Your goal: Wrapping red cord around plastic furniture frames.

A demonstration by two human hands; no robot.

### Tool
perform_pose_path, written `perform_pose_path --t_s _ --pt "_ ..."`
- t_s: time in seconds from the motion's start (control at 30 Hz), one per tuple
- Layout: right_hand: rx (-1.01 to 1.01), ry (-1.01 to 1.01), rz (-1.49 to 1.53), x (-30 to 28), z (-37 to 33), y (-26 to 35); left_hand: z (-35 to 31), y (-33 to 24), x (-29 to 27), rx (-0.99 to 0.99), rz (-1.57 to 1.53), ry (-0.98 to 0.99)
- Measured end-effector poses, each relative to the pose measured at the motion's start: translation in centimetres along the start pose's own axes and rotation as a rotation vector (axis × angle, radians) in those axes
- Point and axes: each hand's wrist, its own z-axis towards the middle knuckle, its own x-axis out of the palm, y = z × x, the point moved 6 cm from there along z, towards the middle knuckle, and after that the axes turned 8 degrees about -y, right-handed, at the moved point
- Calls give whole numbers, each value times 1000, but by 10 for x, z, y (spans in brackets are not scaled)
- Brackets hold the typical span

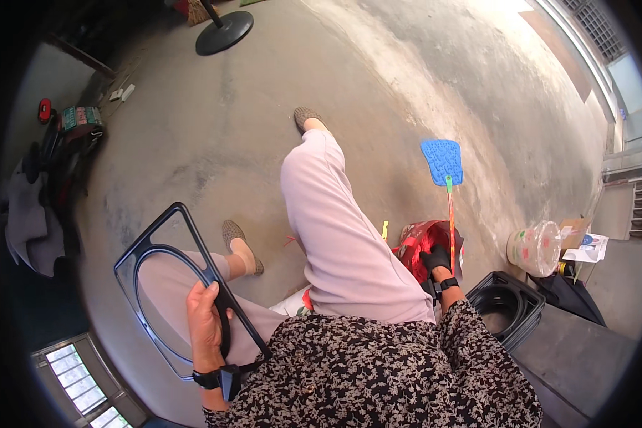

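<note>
My left hand (205, 321) is closed on a black plastic frame (208, 264), four-sided with a large round opening. It grips the bar beside that opening, and the frame is tilted over my left thigh. On the other side, my right hand (436, 260), in a dark glove, reaches into a red bag (411, 242) next to my right leg. The bag hides most of its fingers, so what they hold cannot be made out. A fly swatter with a blue head (442, 161) sticks out of the bag, its patterned handle passing down near that hand.
Several similar black frames are stacked (508, 314) at my right, beside a grey ledge (574, 360). Beyond them are a clear plastic jar (534, 249) and a cardboard box (573, 232). A round black stand base (225, 33) is on the floor ahead. A dark vehicle (57, 164) stands far left.
</note>
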Motion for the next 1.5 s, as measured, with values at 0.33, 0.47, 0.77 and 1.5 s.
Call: perform_pose_path --t_s 0.33,0.47,0.77,1.5 --pt "-310 -155 -229 -51 -46 64 -3 -39 -7 761 268 -452" --pt "-476 -304 -182 -73 -66 88 -15 -60 24 1002 319 -285" --pt "-644 -428 250 -170 -111 163 -5 -29 56 849 269 49" --pt "-872 560 863 -148 -244 380 5 14 101 401 207 614"
